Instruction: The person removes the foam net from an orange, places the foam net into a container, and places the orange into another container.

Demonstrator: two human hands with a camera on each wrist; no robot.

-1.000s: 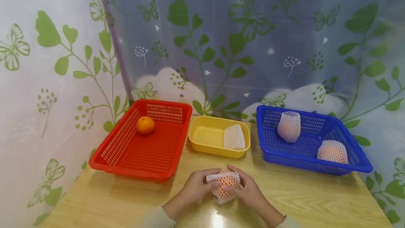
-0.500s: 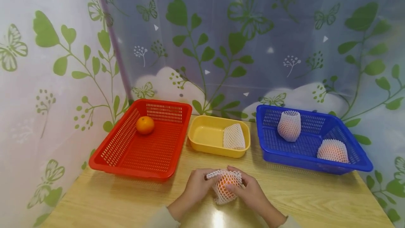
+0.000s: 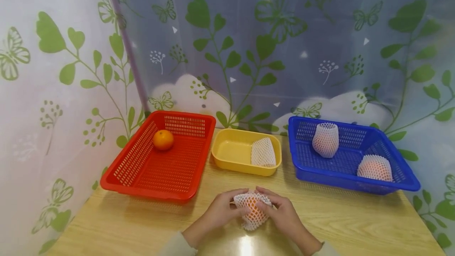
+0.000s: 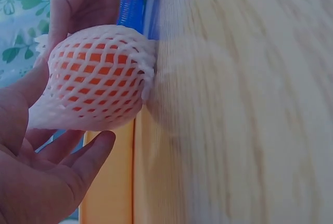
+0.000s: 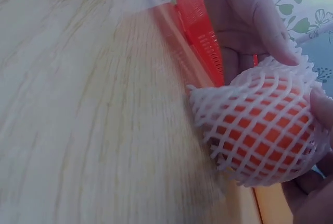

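An orange in a white foam net (image 3: pixel 254 213) is held between both hands, low over the table at its near middle. My left hand (image 3: pixel 221 211) holds it from the left, thumb on the near side of the net. From the right, my right hand (image 3: pixel 287 213) grips it, thumb on the front and fingers behind. In the left wrist view, orange peel shows through the stretched mesh of the foam net (image 4: pixel 99 73). The net's loose edge (image 5: pixel 200 99) sticks out past the fruit in the right wrist view.
A red basket (image 3: pixel 149 193) at left holds a bare orange (image 3: pixel 163 140). Behind the hands, a yellow tray (image 3: pixel 231 166) contains a flat foam net (image 3: pixel 263 152). Two net-wrapped fruits, one upright (image 3: pixel 326 140) and another nearer (image 3: pixel 375 168), sit in the blue basket (image 3: pixel 341 180).
Both hands stay in place and shift their fingers on the net. The left thumb slides lower across the front, and the net's upper rim spreads over the orange.
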